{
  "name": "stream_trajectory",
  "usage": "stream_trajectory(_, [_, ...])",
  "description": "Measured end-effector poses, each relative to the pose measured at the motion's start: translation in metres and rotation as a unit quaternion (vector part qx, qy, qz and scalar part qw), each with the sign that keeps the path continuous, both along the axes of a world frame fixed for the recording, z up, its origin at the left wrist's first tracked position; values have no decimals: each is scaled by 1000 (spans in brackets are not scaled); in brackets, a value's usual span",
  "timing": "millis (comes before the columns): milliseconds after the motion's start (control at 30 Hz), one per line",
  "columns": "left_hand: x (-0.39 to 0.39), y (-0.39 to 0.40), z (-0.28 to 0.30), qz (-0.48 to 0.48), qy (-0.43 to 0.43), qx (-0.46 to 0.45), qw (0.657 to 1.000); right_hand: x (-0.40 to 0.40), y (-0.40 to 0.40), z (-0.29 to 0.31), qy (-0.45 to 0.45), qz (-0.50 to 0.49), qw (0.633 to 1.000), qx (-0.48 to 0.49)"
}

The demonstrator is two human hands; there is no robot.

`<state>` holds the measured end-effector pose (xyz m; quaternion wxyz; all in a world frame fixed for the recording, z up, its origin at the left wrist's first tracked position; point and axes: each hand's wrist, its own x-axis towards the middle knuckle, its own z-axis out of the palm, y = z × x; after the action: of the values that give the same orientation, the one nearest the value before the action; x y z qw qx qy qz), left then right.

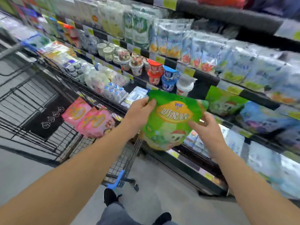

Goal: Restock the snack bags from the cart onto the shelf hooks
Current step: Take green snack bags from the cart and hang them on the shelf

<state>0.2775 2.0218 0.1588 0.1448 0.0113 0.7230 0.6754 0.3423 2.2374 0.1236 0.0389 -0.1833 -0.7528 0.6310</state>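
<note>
A green snack bag [170, 120] hangs in the air in front of the chilled shelf [206, 78], above the near corner of the wire cart [123, 161]. The left hand [139, 112] pinches its upper left edge, thumb on the front face and fingers curled behind. The right hand [206, 127] touches the bag's right side with fingers spread and nearly straight; whether the thumb grips the back I cannot tell.

Just left of the bag, three pink snack bags [90, 117] stand leaning together in the cart, whose blue corner bumper [116, 181] and caster [135, 185] sit low near a black shoe [110, 196]. Between the held bag and the shelf stand stacked yoghurt cups, red [155, 73], blue [169, 78] and white [185, 86], and small white bottles [113, 93] lie to their left. A matching green bag [225, 103] hangs on the shelf to the right, beside bluish packs [263, 117].

The held bag hides the shelf edge behind it and part of the lower grille [194, 156]. Motion blur smears most labels and yellow price tags [189, 71]; the upper rows of pale pouches [175, 41] are unreadable, and the frame cuts off the shelf at right.

The bag is glossy, crinkled film with a round punched hole at its top and a yellow oval panel; the cart is thin black wire mesh
</note>
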Motion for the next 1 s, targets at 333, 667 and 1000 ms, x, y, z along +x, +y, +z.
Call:
stream_trajectory(333, [14, 97, 41, -33, -61, 111, 991, 54, 69, 6, -60, -104, 981, -151])
stream_trajectory(667, [0, 120, -17, -163, -67, -88, 980, 42, 103, 11, -54, -217, 952, -208])
stream_trajectory(1000, [-62, 142, -103, -222, -129, -191, 947, 8, 126, -50, -278, -152, 943, 104])
